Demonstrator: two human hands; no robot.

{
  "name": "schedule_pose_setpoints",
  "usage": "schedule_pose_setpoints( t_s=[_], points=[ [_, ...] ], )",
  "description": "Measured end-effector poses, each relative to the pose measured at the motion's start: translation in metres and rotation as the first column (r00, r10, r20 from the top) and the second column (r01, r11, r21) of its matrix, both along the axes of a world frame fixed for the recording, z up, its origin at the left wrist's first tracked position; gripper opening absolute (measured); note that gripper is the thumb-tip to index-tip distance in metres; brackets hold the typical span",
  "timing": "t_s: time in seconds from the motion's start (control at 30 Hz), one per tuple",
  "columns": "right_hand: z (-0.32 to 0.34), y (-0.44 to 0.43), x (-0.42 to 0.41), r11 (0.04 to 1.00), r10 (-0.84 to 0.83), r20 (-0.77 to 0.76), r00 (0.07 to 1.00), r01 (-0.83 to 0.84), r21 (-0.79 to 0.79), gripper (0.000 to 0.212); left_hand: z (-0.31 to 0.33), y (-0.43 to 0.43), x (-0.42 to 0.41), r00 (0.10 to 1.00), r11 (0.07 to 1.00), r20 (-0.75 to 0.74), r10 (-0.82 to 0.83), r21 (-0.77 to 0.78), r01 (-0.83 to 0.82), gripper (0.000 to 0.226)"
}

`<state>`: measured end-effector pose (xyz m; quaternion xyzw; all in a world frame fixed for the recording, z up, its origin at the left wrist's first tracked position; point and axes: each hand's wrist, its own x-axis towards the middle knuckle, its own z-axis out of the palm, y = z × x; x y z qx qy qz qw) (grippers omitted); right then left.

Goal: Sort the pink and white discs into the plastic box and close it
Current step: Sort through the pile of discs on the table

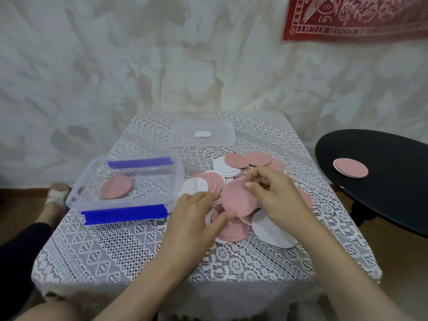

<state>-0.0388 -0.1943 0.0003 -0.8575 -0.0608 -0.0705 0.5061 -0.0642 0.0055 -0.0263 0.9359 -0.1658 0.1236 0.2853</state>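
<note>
A clear plastic box (pixel 76 193) with blue clips stands open at the table's left, holding a few pink discs (pixel 116 187). Its clear lid (pixel 228 137) lies at the far middle. A loose pile of pink and white discs (pixel 229 169) covers the right half of the table. My right hand (pixel 274 193) pinches a tilted pink disc (pixel 239 201) over the pile. My left hand (pixel 196 218) touches that disc's lower left edge and the discs beneath it.
The small table wears a white lace cloth (pixel 115 251). A black round side table (pixel 382 179) at the right carries one pink disc (pixel 350 167). A person's foot (pixel 56 194) and dark-clothed leg lie at the left. A white wall stands close behind.
</note>
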Motion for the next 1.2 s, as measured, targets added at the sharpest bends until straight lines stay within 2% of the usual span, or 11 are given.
schedule_pose_setpoints(
  t_s=[0.1,0.17,0.33,0.4,0.47,0.57,0.67,0.83,0.97,1.07,1.2],
  points=[
    [0.000,0.008,-0.010,0.990,0.108,-0.069,0.992,-0.101,0.100,0.012,0.003,-0.003,-0.001,0.991,0.950,-0.129,-0.019,-0.311,-0.022,0.015],
    [-0.001,0.009,-0.012,0.988,0.136,-0.078,0.988,-0.130,0.079,0.013,0.001,-0.001,0.000,0.988,0.916,-0.151,-0.043,-0.401,-0.021,0.007],
    [-0.001,-0.009,0.001,0.949,-0.011,0.039,0.999,0.023,-0.315,0.011,-0.009,0.008,0.002,0.991,0.949,-0.134,-0.004,-0.313,-0.039,0.021],
    [0.001,-0.015,0.007,0.859,-0.050,-0.011,0.999,0.037,-0.511,0.037,-0.012,0.014,0.004,0.991,0.952,-0.135,0.015,-0.301,-0.055,0.019],
    [0.000,-0.017,0.010,0.793,-0.077,-0.118,0.990,-0.011,-0.609,0.058,-0.012,0.017,0.004,0.988,0.948,-0.150,0.019,-0.311,-0.066,0.018],
    [-0.002,-0.014,0.012,0.774,-0.066,-0.179,0.982,-0.063,-0.630,0.059,-0.011,0.017,0.003,0.984,0.938,-0.174,0.031,-0.335,-0.088,0.020],
    [-0.001,-0.011,0.016,0.811,-0.073,-0.146,0.987,-0.026,-0.585,0.054,-0.009,0.017,0.003,0.980,0.922,-0.200,0.019,-0.376,-0.095,0.025],
    [-0.010,-0.007,0.028,0.924,-0.063,0.013,0.998,0.063,-0.377,0.009,-0.005,0.014,0.003,0.974,0.881,-0.228,0.021,-0.457,-0.126,0.022],
    [-0.013,-0.010,0.030,0.993,-0.066,-0.021,0.998,0.064,-0.099,0.021,-0.006,0.015,0.003,0.972,0.877,-0.235,0.030,-0.460,-0.138,0.022],
    [-0.008,-0.012,0.019,0.992,0.080,-0.103,0.991,-0.069,0.108,0.015,-0.007,0.017,0.002,0.974,0.878,-0.224,0.038,-0.458,-0.139,0.022],
    [-0.010,-0.004,0.000,0.967,0.235,-0.146,0.961,-0.216,0.136,0.013,-0.004,0.018,-0.002,0.972,0.865,-0.232,-0.022,-0.493,-0.099,0.025]
  ],
)
